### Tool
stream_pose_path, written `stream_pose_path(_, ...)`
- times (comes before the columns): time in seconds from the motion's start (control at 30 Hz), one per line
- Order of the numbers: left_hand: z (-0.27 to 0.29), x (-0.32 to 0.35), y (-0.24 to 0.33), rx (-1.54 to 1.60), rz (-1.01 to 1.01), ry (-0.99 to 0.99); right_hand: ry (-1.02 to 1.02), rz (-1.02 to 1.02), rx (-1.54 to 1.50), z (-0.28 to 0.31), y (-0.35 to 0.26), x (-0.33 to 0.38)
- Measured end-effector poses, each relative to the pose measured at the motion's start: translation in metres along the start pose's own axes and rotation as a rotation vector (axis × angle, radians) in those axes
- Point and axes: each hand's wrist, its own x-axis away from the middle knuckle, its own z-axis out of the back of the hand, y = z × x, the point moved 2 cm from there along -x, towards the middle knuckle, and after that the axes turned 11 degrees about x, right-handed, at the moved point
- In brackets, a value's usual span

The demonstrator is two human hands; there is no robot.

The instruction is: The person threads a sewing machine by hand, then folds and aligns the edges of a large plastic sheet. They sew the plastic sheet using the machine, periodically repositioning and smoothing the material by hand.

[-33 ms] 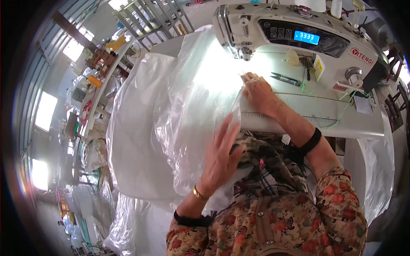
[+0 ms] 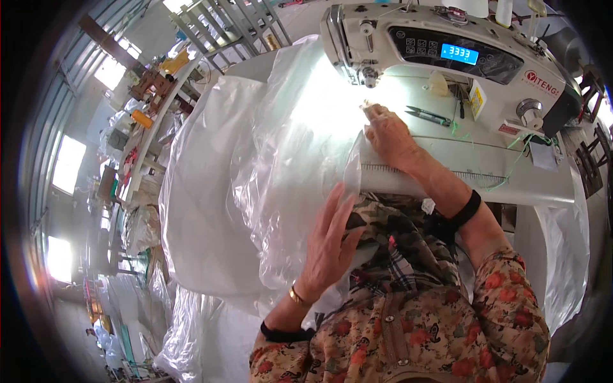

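Fingers of the right hand (image 2: 391,137), in the head view, are bent and bunched together at the right edge of the film (image 2: 214,172), just in front of the needle end of the machine (image 2: 380,35). They seem to pinch that edge, perhaps to keep it steady close to the needle, but glare hides the tips. Left-hand fingers are loosely spread, thumb apart; the left hand (image 2: 324,249) is by the film's near corner, maybe ready to guide it, and I cannot tell whether it touches. Film covers the left part of the table (image 2: 543,191) and hangs over its near edge, probably because it is too wide to lie flat there.

Snips (image 2: 429,117) lie right of the right hand, likely for easy reach. Green thread (image 2: 495,187) trails loose near them, and a ruler (image 2: 447,173) runs along the table's near side, presumably for measuring.

Counted: one machine with one lit screen (image 2: 460,54), one pair of snips, one ruler, two black armbands (image 2: 468,210), one on each arm, and one gold bracelet (image 2: 295,294) on the left wrist. How many layers the film has, I cannot tell.
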Motion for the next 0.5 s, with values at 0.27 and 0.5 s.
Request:
stream_pose_path(0.27,0.034,0.159,-0.025,-0.441,0.259,0.483,-0.290,-0.256,-0.553,0.035,-0.067,0.130)
stream_pose_path(0.5,0.034,0.186,-0.079,-0.194,0.529,0.628,-0.356,-0.418,-0.775,-0.072,-0.082,0.151)
